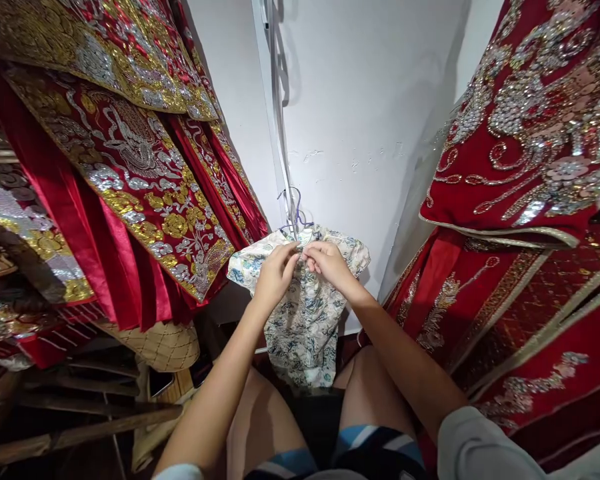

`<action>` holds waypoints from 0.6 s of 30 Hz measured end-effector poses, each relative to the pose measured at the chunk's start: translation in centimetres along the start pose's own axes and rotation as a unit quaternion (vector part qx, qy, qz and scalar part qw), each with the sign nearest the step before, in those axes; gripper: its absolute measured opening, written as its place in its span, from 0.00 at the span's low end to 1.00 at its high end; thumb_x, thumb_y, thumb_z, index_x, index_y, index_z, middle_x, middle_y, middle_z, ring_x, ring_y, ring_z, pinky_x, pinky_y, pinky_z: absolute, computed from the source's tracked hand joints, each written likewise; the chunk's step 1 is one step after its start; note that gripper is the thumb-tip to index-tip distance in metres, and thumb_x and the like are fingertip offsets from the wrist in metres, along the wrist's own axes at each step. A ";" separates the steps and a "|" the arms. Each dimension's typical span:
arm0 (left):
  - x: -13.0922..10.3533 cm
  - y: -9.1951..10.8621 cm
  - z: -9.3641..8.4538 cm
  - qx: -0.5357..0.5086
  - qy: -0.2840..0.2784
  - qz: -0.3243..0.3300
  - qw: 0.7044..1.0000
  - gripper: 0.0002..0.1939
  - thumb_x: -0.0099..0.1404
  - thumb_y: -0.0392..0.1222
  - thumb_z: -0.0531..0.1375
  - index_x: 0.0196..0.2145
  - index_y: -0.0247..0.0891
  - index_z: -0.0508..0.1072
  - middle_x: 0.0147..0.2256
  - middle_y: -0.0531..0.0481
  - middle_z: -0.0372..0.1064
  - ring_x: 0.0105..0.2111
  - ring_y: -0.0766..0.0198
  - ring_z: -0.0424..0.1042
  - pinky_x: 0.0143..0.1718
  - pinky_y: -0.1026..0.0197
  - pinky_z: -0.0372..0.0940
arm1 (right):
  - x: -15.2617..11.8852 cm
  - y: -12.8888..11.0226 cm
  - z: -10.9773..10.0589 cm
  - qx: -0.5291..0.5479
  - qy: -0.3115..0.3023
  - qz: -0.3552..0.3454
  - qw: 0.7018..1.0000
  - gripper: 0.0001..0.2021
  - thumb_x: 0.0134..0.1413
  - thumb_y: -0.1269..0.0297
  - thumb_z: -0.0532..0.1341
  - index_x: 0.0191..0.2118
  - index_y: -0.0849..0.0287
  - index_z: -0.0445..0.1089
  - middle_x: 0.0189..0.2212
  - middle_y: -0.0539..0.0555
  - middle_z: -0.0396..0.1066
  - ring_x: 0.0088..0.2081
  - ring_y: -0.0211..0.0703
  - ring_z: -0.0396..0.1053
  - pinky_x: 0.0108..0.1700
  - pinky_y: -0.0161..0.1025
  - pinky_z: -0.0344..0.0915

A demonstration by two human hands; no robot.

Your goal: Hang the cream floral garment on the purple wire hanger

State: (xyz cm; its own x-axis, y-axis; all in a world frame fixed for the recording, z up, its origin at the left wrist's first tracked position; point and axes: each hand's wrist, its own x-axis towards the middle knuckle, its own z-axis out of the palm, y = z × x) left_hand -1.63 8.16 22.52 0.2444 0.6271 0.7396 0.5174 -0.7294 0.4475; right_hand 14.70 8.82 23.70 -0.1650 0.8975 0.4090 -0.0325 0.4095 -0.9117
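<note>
A short-sleeved shirt [300, 320] with a blue and green floral print on pale cloth hangs in front of me. It is on a thin purple hanger [298, 212], whose hook is at a white upright rail. My left hand [279, 268] pinches the shirt front just below the collar, thumb against fingers. Close beside it, my right hand [329, 263] pinches the other side of the neck opening with curled fingers. The fingertips almost meet there, and any button between them is too small to make out.
Red garments [145, 167] with gold and silver embroidery hang on the left. Beaded red garments [535, 153] hang on the right. Behind the shirt are a white wall [360, 100] and the upright rail [275, 100]. A wooden rack [80, 427] stands low at the left.
</note>
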 end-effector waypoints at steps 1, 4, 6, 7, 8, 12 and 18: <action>0.9 0.2 0.1 0.015 -0.003 0.023 1.000 0.12 0.72 0.42 0.52 0.47 0.39 0.72 0.40 0.45 0.72 0.40 0.60 0.70 0.44 0.58 0.63 | -0.1 0.2 0.0 -0.024 0.003 -0.006 1.000 0.10 0.52 0.64 0.55 0.24 0.58 0.68 0.14 0.45 0.61 0.17 0.33 0.55 0.22 0.32 0.49; 2.0 0.6 0.7 0.056 0.018 0.056 0.997 0.10 0.71 0.41 0.53 0.38 0.37 0.73 0.37 0.45 0.73 0.40 0.58 0.71 0.44 0.57 0.63 | -0.5 2.0 0.2 -0.093 0.046 0.002 0.995 0.09 0.52 0.63 0.56 0.24 0.58 0.68 0.15 0.45 0.60 0.18 0.35 0.54 0.23 0.34 0.48; 2.0 0.5 0.5 0.060 0.073 0.037 0.995 0.09 0.71 0.41 0.54 0.37 0.38 0.72 0.36 0.46 0.73 0.39 0.58 0.71 0.45 0.57 0.62 | -1.1 3.8 0.4 -0.131 0.060 0.022 0.989 0.10 0.51 0.63 0.56 0.23 0.58 0.68 0.16 0.46 0.60 0.19 0.35 0.53 0.23 0.35 0.47; 1.9 0.3 0.0 0.050 0.120 0.012 0.991 0.09 0.71 0.41 0.54 0.37 0.38 0.72 0.35 0.47 0.73 0.39 0.59 0.71 0.45 0.57 0.62 | -1.5 4.8 0.6 -0.142 0.051 0.036 0.988 0.10 0.50 0.63 0.57 0.21 0.58 0.68 0.15 0.46 0.60 0.19 0.35 0.52 0.23 0.35 0.47; 1.8 -0.2 -0.6 0.033 0.176 -0.020 0.984 0.09 0.70 0.42 0.54 0.36 0.38 0.72 0.35 0.48 0.72 0.38 0.60 0.71 0.44 0.58 0.62 | -1.9 5.7 0.6 -0.147 0.033 0.052 0.987 0.11 0.49 0.64 0.57 0.20 0.58 0.67 0.15 0.46 0.59 0.19 0.35 0.52 0.24 0.35 0.48; 0.7 -4.4 -4.1 -0.094 0.366 -0.195 0.905 0.06 0.68 0.39 0.54 0.34 0.36 0.69 0.33 0.51 0.67 0.35 0.66 0.67 0.40 0.63 0.63 | -4.3 8.0 0.7 -0.127 -0.027 0.095 0.987 0.12 0.46 0.65 0.55 0.16 0.58 0.65 0.13 0.45 0.55 0.18 0.34 0.50 0.24 0.34 0.47; -3.7 -10.7 -3.8 -0.148 0.376 -0.337 0.850 0.09 0.68 0.32 0.44 0.32 0.36 0.60 0.28 0.52 0.61 0.30 0.67 0.64 0.37 0.60 0.65 | -8.4 7.8 1.0 -0.044 -0.085 0.083 0.992 0.11 0.45 0.67 0.54 0.16 0.59 0.64 0.14 0.46 0.55 0.19 0.34 0.51 0.24 0.34 0.47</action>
State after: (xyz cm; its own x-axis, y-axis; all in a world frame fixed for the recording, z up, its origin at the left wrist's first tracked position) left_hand -11.14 12.64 16.93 -0.6772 0.6586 0.3281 0.0761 -0.3808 0.9215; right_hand 14.86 4.32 13.17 -0.3249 0.9165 0.2335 0.0942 0.2770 -0.9562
